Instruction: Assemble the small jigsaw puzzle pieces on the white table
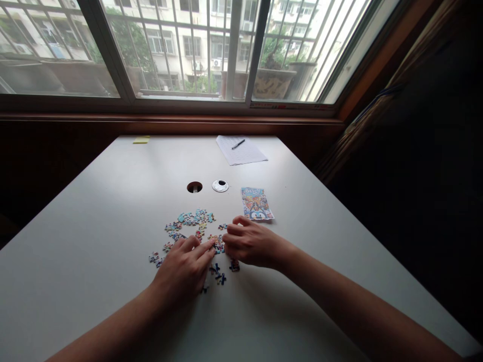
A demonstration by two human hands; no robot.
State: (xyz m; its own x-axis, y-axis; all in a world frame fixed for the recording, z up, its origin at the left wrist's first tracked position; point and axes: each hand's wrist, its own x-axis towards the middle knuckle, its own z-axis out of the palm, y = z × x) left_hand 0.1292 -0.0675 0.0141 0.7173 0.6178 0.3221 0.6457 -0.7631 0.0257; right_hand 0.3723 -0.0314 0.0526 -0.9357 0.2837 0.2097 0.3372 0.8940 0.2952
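Observation:
Small jigsaw puzzle pieces (196, 218) lie in a loose arc on the white table. A joined patch of puzzle (218, 243) sits between my two hands. My left hand (186, 264) rests palm down, its fingers stretched forward and the fingertips touching the patch's left edge. On the other side, my right hand (251, 241) has its fingers curled together at the patch's right edge; whatever is between the fingertips is hidden. Several dark blue pieces (219, 274) lie just nearer to me, and another dark piece (234, 265) is below my right hand. Both palms cover part of the table.
A colourful picture card (257, 203) lies beyond my right hand. Farther back are a round cable hole (194, 187), its silver cover (220, 186), paper sheets (245, 153) with a pen (238, 144), and yellow sticky notes (141, 140). A barred window stands behind the table (94, 201).

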